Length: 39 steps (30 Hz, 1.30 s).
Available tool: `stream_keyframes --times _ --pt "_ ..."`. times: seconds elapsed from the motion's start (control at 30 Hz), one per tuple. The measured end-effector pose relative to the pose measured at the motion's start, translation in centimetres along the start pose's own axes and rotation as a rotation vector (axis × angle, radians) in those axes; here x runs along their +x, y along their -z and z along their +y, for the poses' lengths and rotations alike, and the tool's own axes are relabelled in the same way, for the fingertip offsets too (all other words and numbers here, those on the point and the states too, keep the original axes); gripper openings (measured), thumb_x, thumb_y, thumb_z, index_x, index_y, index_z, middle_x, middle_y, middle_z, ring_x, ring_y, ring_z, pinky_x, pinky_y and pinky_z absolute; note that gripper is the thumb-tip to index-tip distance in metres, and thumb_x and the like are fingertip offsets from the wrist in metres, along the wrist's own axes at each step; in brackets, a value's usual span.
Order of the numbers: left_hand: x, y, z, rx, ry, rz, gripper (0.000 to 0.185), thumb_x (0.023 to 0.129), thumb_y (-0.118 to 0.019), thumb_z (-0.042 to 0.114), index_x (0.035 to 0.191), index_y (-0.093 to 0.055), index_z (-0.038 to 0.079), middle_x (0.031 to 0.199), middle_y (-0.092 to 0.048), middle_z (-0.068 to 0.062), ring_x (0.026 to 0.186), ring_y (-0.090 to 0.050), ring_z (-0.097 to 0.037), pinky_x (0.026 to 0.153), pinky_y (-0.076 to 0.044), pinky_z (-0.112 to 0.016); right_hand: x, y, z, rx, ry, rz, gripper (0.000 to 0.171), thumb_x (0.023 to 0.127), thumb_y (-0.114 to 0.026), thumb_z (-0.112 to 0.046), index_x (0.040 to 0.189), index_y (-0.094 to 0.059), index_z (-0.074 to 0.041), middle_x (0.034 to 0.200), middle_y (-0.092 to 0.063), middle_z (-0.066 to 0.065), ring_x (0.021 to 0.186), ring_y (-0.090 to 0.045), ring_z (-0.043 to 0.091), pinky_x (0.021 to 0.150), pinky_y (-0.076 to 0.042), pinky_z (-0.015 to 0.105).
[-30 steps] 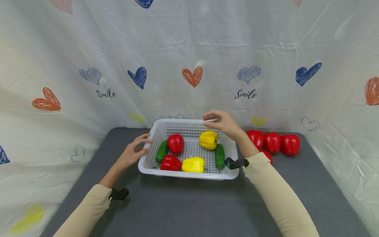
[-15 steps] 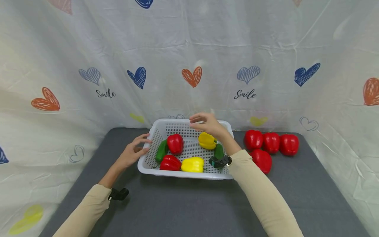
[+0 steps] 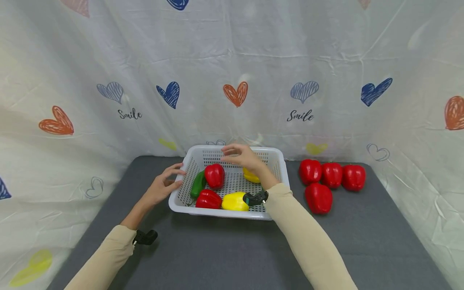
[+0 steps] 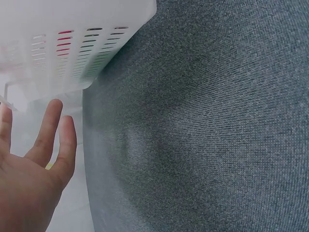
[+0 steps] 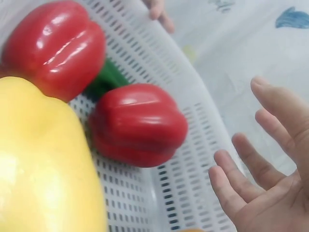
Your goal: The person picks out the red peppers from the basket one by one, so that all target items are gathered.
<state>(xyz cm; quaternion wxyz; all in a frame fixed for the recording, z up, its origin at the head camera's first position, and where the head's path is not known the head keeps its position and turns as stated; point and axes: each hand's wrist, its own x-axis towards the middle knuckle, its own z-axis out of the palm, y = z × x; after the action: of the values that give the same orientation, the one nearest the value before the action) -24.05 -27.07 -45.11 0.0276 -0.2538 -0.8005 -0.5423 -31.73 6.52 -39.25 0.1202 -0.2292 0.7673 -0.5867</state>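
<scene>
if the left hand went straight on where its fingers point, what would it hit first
Probably the left rim of the white basket: in the head view the left hand is already at that edge, though actual contact is unclear.

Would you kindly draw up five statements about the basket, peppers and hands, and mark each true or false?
1. Neither the left hand nor the right hand holds a pepper. True.
2. Four red peppers lie on the table, right of the white basket. True.
3. The right hand is over those four peppers. False: it is over the basket.
4. The basket holds only red peppers. False: yellow peppers and a green vegetable also show inside.
5. The left hand is near the basket's left side. True.
</scene>
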Motion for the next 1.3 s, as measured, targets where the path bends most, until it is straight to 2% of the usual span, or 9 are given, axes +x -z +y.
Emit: stream_keyframes --times 0.17,0.37,0.47,0.73,1.07,1.3 --pt "0.0 0.0 0.0 -0.003 0.007 -0.004 0.032 0.099 -0.06 -0.006 0.131 -0.057 -0.009 0.158 -0.03 -0.023 0.097 -0.067 -0.047 0.079 -0.055 -0.029 0.4 -0.9 1.0 0.02 -0.01 0.008 0.053 0.093 -0.077 -0.021 0.139 -0.059 -0.003 0.139 -0.058 0.015 0.129 -0.051 0.031 0.103 -0.044 0.047" --pt "0.0 0.0 0.1 -0.007 0.019 -0.005 0.032 0.1 -0.06 -0.005 0.132 -0.057 -0.008 0.159 -0.029 -0.022 0.103 -0.065 -0.049 0.081 -0.055 -0.028 0.9 -2.0 1.7 0.018 -0.074 0.021 0.059 0.088 -0.081 -0.027 0.141 -0.059 -0.011 0.141 -0.057 0.009 0.133 -0.047 0.032 0.102 -0.044 0.048" --pt "0.0 0.0 0.2 0.004 0.023 -0.003 0.032 0.1 -0.06 -0.004 0.132 -0.057 -0.008 0.159 -0.029 -0.022 0.104 -0.065 -0.05 0.081 -0.054 -0.028 1.2 -2.4 2.1 0.006 -0.088 0.009 0.063 0.086 -0.083 -0.028 0.143 -0.059 -0.014 0.142 -0.055 0.008 0.131 -0.047 0.028 0.101 -0.046 0.049" --pt "0.0 0.0 0.2 0.015 0.017 -0.003 0.032 0.1 -0.06 -0.005 0.132 -0.057 -0.009 0.158 -0.03 -0.023 0.101 -0.066 -0.048 0.081 -0.054 -0.028 1.6 -3.3 2.6 0.001 -0.167 -0.043 0.071 0.083 -0.085 -0.027 0.147 -0.056 -0.02 0.149 -0.049 0.012 0.135 -0.043 0.031 0.1 -0.046 0.054" --pt "0.0 0.0 0.1 0.022 0.001 -0.003 0.032 0.1 -0.06 -0.005 0.131 -0.057 -0.009 0.158 -0.03 -0.023 0.099 -0.066 -0.048 0.08 -0.054 -0.027 1.5 -3.8 2.8 0.122 -0.272 -0.103 0.068 0.087 -0.082 -0.019 0.149 -0.053 -0.014 0.147 -0.046 0.016 0.132 -0.043 0.034 0.101 -0.044 0.057" --pt "0.0 0.0 0.0 0.026 -0.006 -0.002 0.032 0.099 -0.06 -0.006 0.131 -0.058 -0.009 0.157 -0.03 -0.024 0.102 -0.065 -0.049 0.081 -0.054 -0.026 1.6 -4.4 3.1 0.152 -0.307 -0.073 0.059 0.087 -0.082 -0.012 0.142 -0.06 -0.011 0.139 -0.049 0.018 0.127 -0.047 0.037 0.096 -0.048 0.055"
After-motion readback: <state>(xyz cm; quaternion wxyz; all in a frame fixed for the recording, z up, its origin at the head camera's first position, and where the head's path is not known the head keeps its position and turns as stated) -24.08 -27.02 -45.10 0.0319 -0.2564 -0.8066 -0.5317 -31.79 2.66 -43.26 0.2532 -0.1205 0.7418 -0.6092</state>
